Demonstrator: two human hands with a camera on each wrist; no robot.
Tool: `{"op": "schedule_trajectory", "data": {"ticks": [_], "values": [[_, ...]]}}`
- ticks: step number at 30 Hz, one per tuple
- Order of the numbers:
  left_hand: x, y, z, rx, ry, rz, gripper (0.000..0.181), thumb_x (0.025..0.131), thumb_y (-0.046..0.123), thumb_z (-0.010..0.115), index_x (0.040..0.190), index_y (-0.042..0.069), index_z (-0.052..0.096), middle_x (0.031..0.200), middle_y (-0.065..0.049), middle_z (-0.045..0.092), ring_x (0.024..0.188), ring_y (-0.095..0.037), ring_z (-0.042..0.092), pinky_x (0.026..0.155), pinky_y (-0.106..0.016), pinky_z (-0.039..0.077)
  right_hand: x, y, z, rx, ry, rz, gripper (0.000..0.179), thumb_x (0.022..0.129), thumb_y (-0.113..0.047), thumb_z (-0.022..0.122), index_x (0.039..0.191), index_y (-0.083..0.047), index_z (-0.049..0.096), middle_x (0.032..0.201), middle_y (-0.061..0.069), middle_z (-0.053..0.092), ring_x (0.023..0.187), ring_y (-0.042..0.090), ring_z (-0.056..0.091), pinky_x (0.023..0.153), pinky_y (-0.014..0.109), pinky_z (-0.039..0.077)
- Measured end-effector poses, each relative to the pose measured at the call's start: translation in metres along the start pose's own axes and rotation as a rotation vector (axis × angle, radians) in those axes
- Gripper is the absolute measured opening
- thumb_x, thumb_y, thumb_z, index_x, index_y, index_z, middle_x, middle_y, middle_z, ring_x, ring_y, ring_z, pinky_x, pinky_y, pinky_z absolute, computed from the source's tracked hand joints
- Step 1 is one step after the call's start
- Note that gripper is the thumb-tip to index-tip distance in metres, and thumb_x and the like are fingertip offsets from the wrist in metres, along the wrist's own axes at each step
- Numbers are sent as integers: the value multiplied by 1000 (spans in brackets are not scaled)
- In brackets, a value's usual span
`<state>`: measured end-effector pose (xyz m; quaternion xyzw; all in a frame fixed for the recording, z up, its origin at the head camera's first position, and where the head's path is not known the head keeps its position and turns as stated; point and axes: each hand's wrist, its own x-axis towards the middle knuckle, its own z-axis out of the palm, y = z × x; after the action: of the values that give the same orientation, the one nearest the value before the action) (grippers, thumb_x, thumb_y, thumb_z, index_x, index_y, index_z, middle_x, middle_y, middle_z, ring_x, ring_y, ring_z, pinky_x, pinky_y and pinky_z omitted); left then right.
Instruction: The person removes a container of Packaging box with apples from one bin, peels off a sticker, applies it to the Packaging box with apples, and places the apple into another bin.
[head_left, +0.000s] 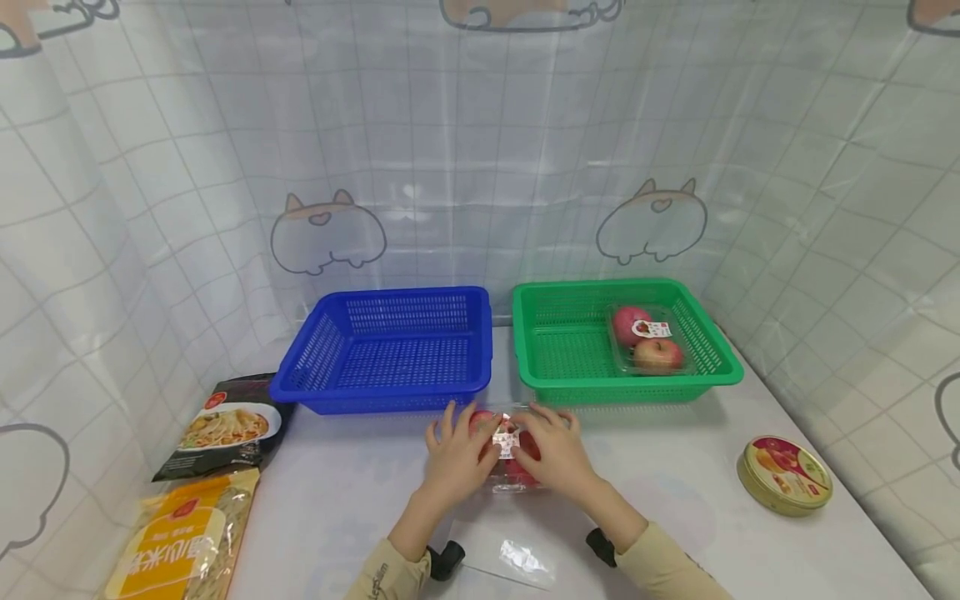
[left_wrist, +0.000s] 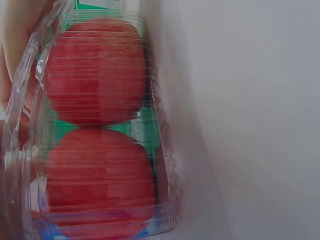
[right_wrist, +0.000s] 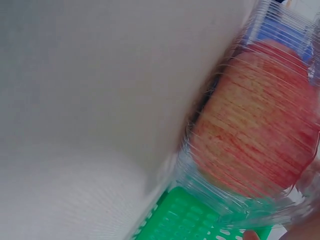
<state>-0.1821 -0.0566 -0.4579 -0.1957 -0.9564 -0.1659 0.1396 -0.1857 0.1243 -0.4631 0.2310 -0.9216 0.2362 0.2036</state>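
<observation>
A clear plastic box of red apples (head_left: 507,482) with a white label sits on the table in front of me. My left hand (head_left: 457,462) holds its left side and my right hand (head_left: 558,454) its right side, fingers spread along the far edge and thumbs near the label. Two red apples (left_wrist: 100,185) show through the ribbed side wall in the left wrist view. In the right wrist view, a red and yellow streaked apple (right_wrist: 255,120) fills the near end of the box. Parts of the fingers are hidden behind the lid.
A blue basket (head_left: 408,400) stands behind on the left. The green basket (head_left: 577,390) on the right holds another apple box (head_left: 651,340). Two food packets, one black (head_left: 225,429) and one yellow (head_left: 183,542), lie at left. A round tin (head_left: 785,475) is at right.
</observation>
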Motion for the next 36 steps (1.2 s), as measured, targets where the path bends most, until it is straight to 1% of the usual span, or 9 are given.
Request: {"op": "schedule_trajectory", "data": {"ticks": [10,19,21,24,26,27,30,33,36], "values": [[1,-4,1,-9,-26,-40,45,87,37,52,131,26,53,142,-16,36,133,-46,16,99,-65,14,-1,0,-2,8,-35,24,36,79,-28,69,112,-17,59,112,-3,65,122,26,47,95,61,24],[-5,-11,1,6,4,-76,44,87,39,50,130,26,54,141,-16,38,132,-45,20,97,-65,19,-3,-1,-3,22,-41,54,37,79,-29,69,113,-19,60,111,-5,66,123,26,46,95,63,24],[-7,-13,0,-11,12,-86,45,88,41,50,130,25,53,141,-17,37,132,-45,19,96,-66,19,-4,-1,-4,20,-34,72,39,78,-31,69,114,-19,60,111,-4,66,123,27,46,96,62,23],[-11,-17,-3,-75,23,-120,52,88,41,52,135,21,48,143,-20,33,132,-46,18,95,-67,19,-6,0,-5,77,-19,125,47,77,-30,70,120,-16,57,124,3,59,127,33,39,96,64,22],[-14,-20,-5,-168,23,-169,58,88,40,54,139,16,42,143,-22,29,131,-48,17,94,-67,18,-8,1,-8,177,-9,192,54,78,-27,70,126,-12,52,134,12,50,130,37,34,97,65,21],[-15,-22,-6,-226,17,-206,62,88,39,55,142,14,37,144,-23,28,131,-48,17,94,-68,17,-10,2,-10,268,-8,241,57,79,-25,69,130,-9,48,138,16,44,131,40,31,98,66,20],[-17,-26,-6,-410,11,-323,68,88,39,55,145,10,28,143,-27,27,130,-50,20,94,-69,16,-13,4,-16,618,-30,442,69,82,-19,65,140,-4,30,146,24,27,135,43,18,103,65,16],[-16,-28,-4,-537,1,-420,73,88,39,55,146,6,22,142,-30,28,130,-50,22,95,-70,15,-17,7,-21,915,-54,643,77,85,-16,59,145,-4,11,147,29,14,135,47,10,106,62,13],[-14,-29,1,-610,-3,-452,76,88,37,56,145,3,20,143,-31,27,130,-50,23,96,-72,15,-19,9,-21,1023,-94,736,83,86,-16,56,146,-4,1,146,33,8,134,48,8,106,61,13]]}}
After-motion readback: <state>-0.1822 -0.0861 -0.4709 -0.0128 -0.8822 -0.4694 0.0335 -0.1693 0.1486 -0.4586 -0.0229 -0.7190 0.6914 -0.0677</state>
